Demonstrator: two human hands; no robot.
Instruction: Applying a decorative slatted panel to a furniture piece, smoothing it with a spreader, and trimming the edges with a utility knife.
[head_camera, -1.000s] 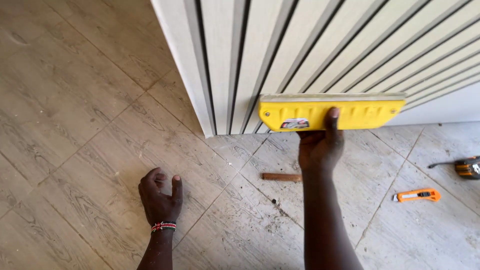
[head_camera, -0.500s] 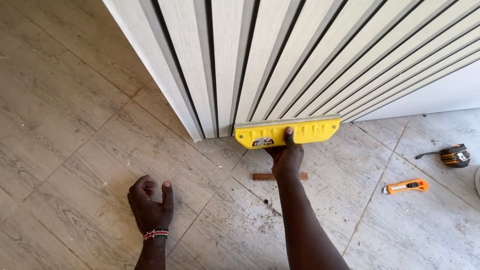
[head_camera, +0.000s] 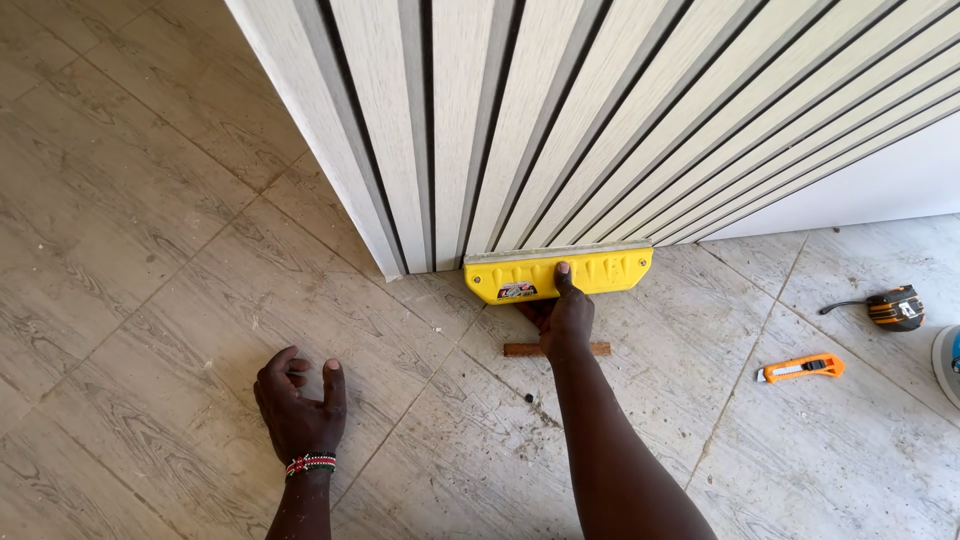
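Yellow tool (head_camera: 558, 274): a long yellow block with a pale top edge, lying along the foot of the slatted wall panel (head_camera: 560, 120), right where the panel meets the tiled floor (head_camera: 150, 250).
Your right hand (head_camera: 565, 318): gripping the yellow tool from below, one finger pressed up over its face.
Your left hand (head_camera: 298, 405): loosely curled, knuckles resting on the floor, holding nothing; beaded wristband (head_camera: 311, 463) on the wrist.
Near the right hand: a small wooden strip (head_camera: 556, 349) lies on the tile, partly hidden under your wrist.
Far right: an orange utility knife (head_camera: 801, 368) and a tape measure (head_camera: 895, 307), well apart from both hands.
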